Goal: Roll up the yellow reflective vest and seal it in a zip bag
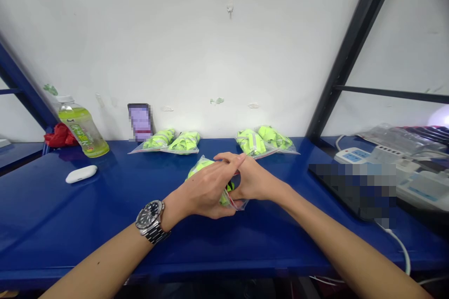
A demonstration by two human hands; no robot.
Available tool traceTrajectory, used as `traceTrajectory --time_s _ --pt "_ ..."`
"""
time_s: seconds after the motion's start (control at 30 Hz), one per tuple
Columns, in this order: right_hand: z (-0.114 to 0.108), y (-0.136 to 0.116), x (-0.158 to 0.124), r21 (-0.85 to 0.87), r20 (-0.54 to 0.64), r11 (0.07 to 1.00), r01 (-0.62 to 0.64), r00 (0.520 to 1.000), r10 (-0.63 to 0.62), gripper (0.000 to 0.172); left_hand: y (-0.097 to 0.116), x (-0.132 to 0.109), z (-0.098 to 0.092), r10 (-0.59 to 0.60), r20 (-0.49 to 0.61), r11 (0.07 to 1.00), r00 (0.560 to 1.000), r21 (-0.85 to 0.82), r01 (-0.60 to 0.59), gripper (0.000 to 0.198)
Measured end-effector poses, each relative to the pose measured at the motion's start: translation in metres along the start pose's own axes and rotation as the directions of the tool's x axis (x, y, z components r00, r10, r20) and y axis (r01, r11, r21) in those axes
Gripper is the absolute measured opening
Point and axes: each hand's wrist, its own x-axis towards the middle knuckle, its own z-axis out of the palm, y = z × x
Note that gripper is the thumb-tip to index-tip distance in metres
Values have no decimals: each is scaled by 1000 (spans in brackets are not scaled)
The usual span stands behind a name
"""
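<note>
Both my hands meet over a clear zip bag [203,167] stuffed with bright green fabric, low over the middle of the blue table [105,224]. My left hand [206,191], with a wristwatch on its wrist, pinches the bag's near end from the left. My right hand [254,182] grips the same end from the right, where a red seal strip shows. The far part of the bag sticks out behind my fingers.
Four more filled bags [182,142] [264,141] lie along the wall. A green drink bottle [82,126], a red cloth [59,135], a white case [81,174] and a propped phone [140,121] sit left. A dark device [354,187], power strip [354,155] and cables lie right.
</note>
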Motion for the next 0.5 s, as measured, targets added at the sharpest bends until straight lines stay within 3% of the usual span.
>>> traceTrajectory --time_s 0.27,0.5 --pt "-5 6 0 149 -8 989 -4 1000 5 67 1 -1 2 6 -31 1000 1000 23 -5 98" --pt "2 1 0 -38 -13 999 -4 1000 3 48 3 -2 7 44 -14 998 999 44 -44 87"
